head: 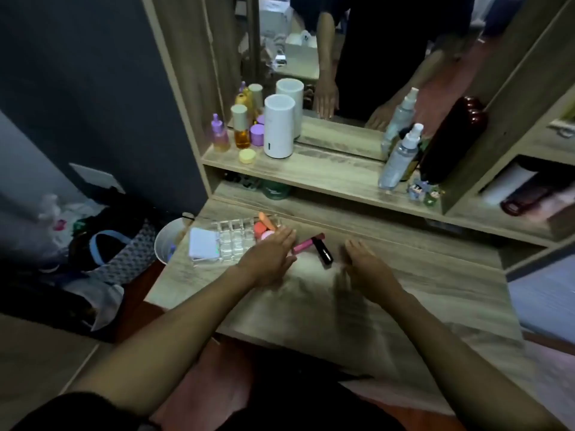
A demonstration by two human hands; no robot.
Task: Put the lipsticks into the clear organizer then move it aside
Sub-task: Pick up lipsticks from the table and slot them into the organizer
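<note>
While blurred, lipsticks' point(311, 247) labels unreadable

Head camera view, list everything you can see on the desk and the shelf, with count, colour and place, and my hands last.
Organizer: one, clear, desk left, holding orange and pink items.
White box: one, left of the organizer.
Lipsticks: two, pink and black, lying on the desk between the hands.
White cylinder: one, shelf by the mirror.
Small bottles and jars: several, purple, amber, yellow, shelf left.
Spray bottle: one, clear, shelf right.
Dark bottle: one, maroon, shelf right.
Cup: one, white, off the desk's left edge.
Left hand: open, flat, beside the organizer.
Right hand: open, empty, right of the lipsticks.
</note>
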